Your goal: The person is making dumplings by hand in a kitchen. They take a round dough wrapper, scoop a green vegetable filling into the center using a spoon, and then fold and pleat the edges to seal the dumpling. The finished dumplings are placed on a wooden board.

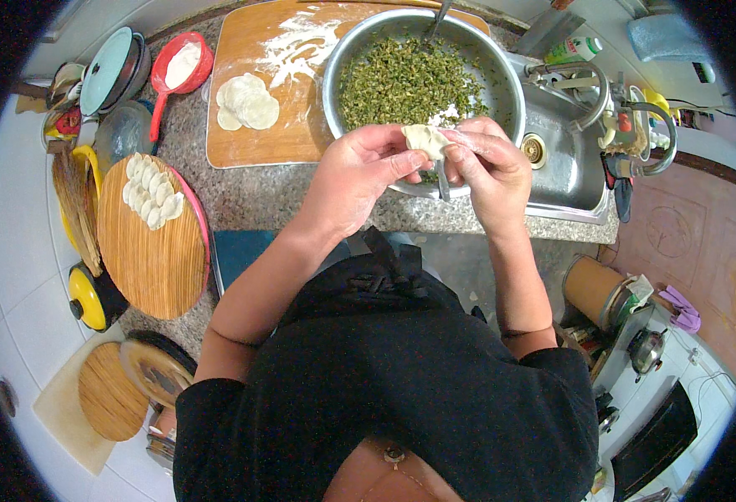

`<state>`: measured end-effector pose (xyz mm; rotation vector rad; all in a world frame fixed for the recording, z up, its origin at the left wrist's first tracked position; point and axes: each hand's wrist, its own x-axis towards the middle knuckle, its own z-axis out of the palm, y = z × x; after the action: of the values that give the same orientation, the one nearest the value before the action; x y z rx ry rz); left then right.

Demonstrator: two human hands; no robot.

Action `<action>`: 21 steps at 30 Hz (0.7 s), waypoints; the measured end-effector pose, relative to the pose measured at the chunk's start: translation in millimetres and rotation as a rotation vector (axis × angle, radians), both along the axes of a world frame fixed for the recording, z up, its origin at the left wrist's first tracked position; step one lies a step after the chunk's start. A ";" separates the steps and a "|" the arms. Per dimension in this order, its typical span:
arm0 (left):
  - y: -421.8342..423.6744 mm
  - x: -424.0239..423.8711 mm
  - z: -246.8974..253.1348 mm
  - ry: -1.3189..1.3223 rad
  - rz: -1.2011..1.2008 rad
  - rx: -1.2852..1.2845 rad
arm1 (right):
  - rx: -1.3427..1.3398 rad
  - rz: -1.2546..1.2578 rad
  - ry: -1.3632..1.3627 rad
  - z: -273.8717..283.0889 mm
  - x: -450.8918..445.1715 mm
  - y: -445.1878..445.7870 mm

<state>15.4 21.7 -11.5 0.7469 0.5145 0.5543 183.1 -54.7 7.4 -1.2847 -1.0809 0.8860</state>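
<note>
A folded dumpling (426, 142) is pinched between the fingertips of my left hand (368, 169) and my right hand (490, 163). Both hands are over the near rim of a large metal bowl (331, 94). Chopped green filling (405, 78) heaps up inside it, with a metal utensil (441, 16) standing in at the far side. Just below the dumpling, a metal handle (444, 182) shows at the near rim; its other end is hidden. Left of the bowl, several round dough wrappers (248, 103) lie overlapping on a floured wooden board (299, 135).
Several shaped dumplings (152, 191) sit in rows on a round wooden board (151, 270) at the left. A red ladle (182, 63) holds flour on the granite counter (248, 201). To the right is a metal sink (562, 182) with a curved faucet (594, 94). A yellow-lidded pot (87, 297) stands at far left.
</note>
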 end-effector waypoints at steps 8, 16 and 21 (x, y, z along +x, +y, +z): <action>-0.8 2.4 -0.4 0.001 0.032 -0.014 | 0.034 -0.148 -0.169 -5.6 -5.2 -0.1; -0.9 2.0 -2.9 0.079 0.032 0.071 | 0.080 -0.073 -0.128 -4.1 -4.9 8.3; -0.2 2.7 0.6 0.087 0.003 0.043 | 0.134 -0.139 -0.314 -9.4 -6.0 5.4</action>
<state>18.1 21.4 -10.9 0.8140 0.5864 0.5387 177.1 -49.2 -1.9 -1.3963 -1.2555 0.5081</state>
